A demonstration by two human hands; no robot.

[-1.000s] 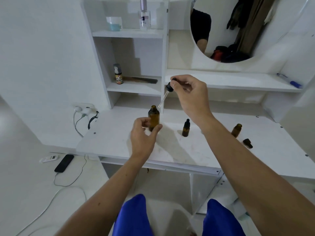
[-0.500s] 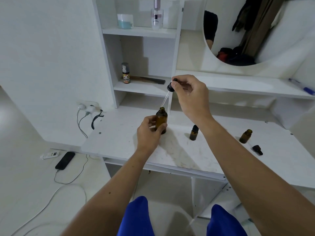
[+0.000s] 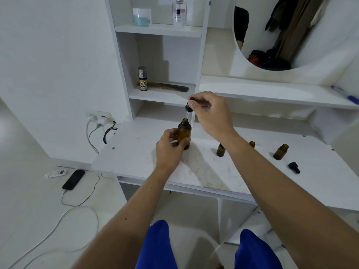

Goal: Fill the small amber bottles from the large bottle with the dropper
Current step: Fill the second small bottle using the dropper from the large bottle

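The large amber bottle [image 3: 184,133] stands upright on the white desk [image 3: 136,152]; my left hand [image 3: 170,147] grips its body. My right hand [image 3: 210,114] pinches the black bulb of the dropper [image 3: 188,107] just above it, and the glass tip reaches into the bottle's open neck. To the right stand three small amber bottles: one [image 3: 220,150] beside my right forearm, one [image 3: 252,144] mostly hidden behind that forearm, and an open one [image 3: 281,152] further right. A loose black dropper cap [image 3: 294,167] lies near the last bottle.
Shelves rise behind the desk with a spray bottle [image 3: 143,78], a comb [image 3: 169,87], a jar [image 3: 141,16] and a clear bottle [image 3: 179,13]. A round mirror [image 3: 291,32] hangs at the back right. A phone [image 3: 73,179] and cables lie on the floor at left.
My right hand has lowered the dropper, so its tip now enters the large bottle's neck. My left hand keeps its hold on the bottle. The view shifted, revealing a third small bottle.
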